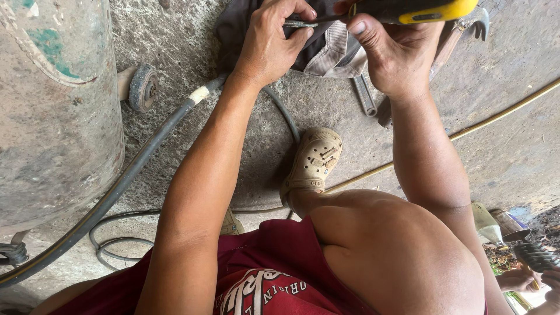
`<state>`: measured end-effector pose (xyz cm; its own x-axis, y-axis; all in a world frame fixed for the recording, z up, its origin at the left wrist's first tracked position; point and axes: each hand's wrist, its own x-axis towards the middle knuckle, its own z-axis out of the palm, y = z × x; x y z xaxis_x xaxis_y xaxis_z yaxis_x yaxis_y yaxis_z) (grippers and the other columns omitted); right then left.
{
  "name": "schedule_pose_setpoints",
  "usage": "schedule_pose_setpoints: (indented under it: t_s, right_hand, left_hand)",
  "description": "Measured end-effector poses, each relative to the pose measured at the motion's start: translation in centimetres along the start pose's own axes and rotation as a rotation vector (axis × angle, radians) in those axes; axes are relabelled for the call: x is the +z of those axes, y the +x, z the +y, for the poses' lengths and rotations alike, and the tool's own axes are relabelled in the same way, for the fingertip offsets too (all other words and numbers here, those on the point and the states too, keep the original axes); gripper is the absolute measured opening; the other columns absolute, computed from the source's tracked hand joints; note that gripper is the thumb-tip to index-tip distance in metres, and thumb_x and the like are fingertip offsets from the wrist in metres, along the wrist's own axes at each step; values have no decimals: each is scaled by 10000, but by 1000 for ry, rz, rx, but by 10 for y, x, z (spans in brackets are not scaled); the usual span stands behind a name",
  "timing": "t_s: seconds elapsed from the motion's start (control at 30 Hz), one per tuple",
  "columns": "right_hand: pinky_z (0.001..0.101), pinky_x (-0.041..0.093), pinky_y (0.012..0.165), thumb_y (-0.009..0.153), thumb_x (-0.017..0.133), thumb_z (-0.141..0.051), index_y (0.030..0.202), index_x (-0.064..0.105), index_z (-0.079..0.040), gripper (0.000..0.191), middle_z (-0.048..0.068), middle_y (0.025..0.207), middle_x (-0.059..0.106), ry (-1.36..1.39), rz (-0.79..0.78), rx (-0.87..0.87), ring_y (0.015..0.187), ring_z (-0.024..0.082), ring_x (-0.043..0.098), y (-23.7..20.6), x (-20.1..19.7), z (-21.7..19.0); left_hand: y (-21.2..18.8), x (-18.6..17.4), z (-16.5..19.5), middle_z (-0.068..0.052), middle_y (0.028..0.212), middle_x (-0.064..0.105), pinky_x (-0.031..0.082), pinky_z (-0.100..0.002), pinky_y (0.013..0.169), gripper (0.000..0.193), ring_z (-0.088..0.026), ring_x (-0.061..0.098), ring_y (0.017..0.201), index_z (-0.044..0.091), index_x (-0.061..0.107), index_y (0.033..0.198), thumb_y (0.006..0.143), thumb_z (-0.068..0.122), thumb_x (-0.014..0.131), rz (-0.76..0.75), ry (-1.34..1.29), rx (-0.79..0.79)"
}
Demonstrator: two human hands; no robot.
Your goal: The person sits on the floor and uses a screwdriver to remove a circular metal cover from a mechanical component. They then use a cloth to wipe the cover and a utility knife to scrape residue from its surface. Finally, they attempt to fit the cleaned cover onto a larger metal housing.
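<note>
As seen from the head camera, both hands work at the far edge of the scene, above rough grey concrete floor (192,35). Left hand (271,44): fingers curled, thumb and forefinger pinched on a thin, flat, dull-grey metal piece (300,24) that runs right toward the other hand. Right hand (394,49): closed around a tool with a yellow and black handle (420,9), thumb laid along its near side; the tool's working end is cut off by the frame edge.

Just beyond the hands lies crumpled grey cloth (329,52). A steel wrench (364,93) rests on the floor beneath the right wrist, partly hidden.

Left side: a large cylindrical tank (55,116), worn and scuffed, flaking teal paint, with a small rubber wheel (143,87) at its right flank. A thick black hose (125,181) with a pale taped band runs diagonally from near left toward the hands. A thin yellow hose (496,114) crosses right.

Centre: foot in a beige perforated clog (312,163), bare knee, dark red shorts (280,256).

Near right corner: another person's hand (516,280) beside a black ribbed part (536,256).
</note>
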<state>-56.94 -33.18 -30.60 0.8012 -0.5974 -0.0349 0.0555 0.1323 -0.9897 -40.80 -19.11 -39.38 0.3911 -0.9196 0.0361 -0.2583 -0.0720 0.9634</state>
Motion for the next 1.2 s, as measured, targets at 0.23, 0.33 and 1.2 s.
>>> schedule_pose_setpoints:
  t_s: [0.23, 0.33, 1.2]
  right_hand:
    - [320, 607, 952, 1102, 767, -168, 1255, 640, -21, 247, 117, 1159, 730, 24, 4, 28, 1060, 212, 725, 2, 0, 5]
    - [317, 610, 978, 1121, 771, -159, 1295, 627, -30, 260, 111, 1178, 729, 66, -7, -7, 1095, 212, 729, 2, 0, 6]
    - [274, 632, 918, 1165, 766, -126, 1232, 677, -6, 164, 103, 1156, 741, -271, -96, -155, 1050, 171, 746, 10, -3, 3]
  left_hand:
    - [0, -2, -1, -61, 1052, 719, 582, -366, 948, 250, -217, 716, 1052, 43, 654, 1074, 912, -39, 826, -7, -16, 6]
    - [-1, -1, -4, -66, 1051, 720, 585, -366, 937, 246, -215, 718, 1047, 47, 662, 1069, 908, -31, 831, -2, -6, -10]
    - [4, 7, 3, -66, 1124, 760, 637, -334, 927, 124, -211, 769, 1064, 50, 700, 1191, 1071, 82, 692, 9, -118, 50]
